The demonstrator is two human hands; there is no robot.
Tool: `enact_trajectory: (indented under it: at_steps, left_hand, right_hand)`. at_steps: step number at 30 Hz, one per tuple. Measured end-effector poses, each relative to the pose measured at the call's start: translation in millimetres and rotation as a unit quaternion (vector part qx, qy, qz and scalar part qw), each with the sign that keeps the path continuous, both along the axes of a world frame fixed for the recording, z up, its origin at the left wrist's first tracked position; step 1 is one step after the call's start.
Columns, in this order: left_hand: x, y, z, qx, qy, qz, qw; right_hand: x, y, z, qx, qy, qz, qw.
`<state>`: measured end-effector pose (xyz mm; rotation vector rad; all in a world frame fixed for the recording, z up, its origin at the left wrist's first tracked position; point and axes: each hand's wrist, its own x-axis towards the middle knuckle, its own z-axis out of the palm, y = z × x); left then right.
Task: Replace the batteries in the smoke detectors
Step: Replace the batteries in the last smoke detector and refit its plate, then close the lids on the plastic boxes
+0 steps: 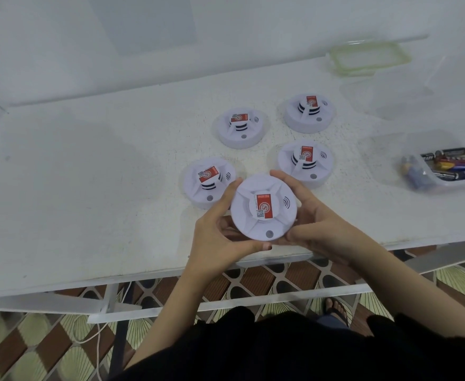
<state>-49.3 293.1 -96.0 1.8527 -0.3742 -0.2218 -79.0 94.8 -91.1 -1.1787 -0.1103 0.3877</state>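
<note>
A round white smoke detector (264,224) with a red label sits between both my hands, near the table's front edge. My left hand (220,229) curls round its left rim, thumb under the front. My right hand (313,221) grips its right rim. Several more identical detectors stand on the white table (88,188): one at the left (208,182), one behind it (241,127), one at the right (305,163) and one far right (309,112). A clear plastic box of batteries (445,166) stands at the right edge.
A clear lid with a pale green rim (368,59) lies at the table's far right corner. A white wall runs behind the table. Below the front edge are the table frame, patterned floor tiles, a white cable (96,334) and a sandalled foot.
</note>
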Motion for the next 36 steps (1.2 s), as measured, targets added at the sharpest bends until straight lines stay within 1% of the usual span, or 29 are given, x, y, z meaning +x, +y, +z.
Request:
enact_trajectory:
  at_steps: [3, 7, 9, 13, 17, 20, 23, 26, 30, 34, 36]
  left_hand:
    - [-3, 4, 3, 0.004, -0.008, 0.005, 1.0]
    - [-2, 14, 17, 0.036, -0.058, 0.014, 0.998]
    - [4, 20, 29, 0.035, -0.075, 0.021, 0.996]
    - [32, 31, 58, 0.022, -0.116, 0.036, 0.992]
    - [82, 47, 76, 0.064, -0.138, 0.05, 0.987]
    - [124, 60, 77, 0.105, -0.127, 0.053, 0.985]
    - [158, 71, 66, 0.125, -0.082, 0.063, 0.987]
    - [182, 80, 52, 0.145, -0.025, 0.066, 0.987]
    - [196, 87, 45, 0.163, 0.02, 0.062, 0.984]
    - [200, 90, 46, 0.188, 0.034, 0.051, 0.98]
    - [201, 89, 45, 0.217, 0.026, 0.037, 0.975]
  right_hand:
    - [0, -4, 6, -0.112, -0.041, 0.004, 0.993]
    - [11, -11, 26, -0.254, -0.094, 0.03, 0.962]
    - [22, -8, 41, -0.296, -0.119, 0.037, 0.947]
    - [59, 7, 73, -0.346, -0.181, 0.038, 0.92]
    - [115, 23, 93, -0.423, -0.257, 0.02, 0.869]
    - [164, 34, 92, -0.472, -0.293, 0.011, 0.831]
    - [207, 47, 82, -0.532, -0.294, 0.032, 0.793]
    - [236, 61, 70, -0.602, -0.304, 0.059, 0.736]
    - [251, 76, 60, -0.652, -0.305, 0.082, 0.689]
    - [257, 84, 52, -0.699, -0.311, 0.1, 0.636]
    - [257, 85, 50, -0.71, -0.312, 0.113, 0.621]
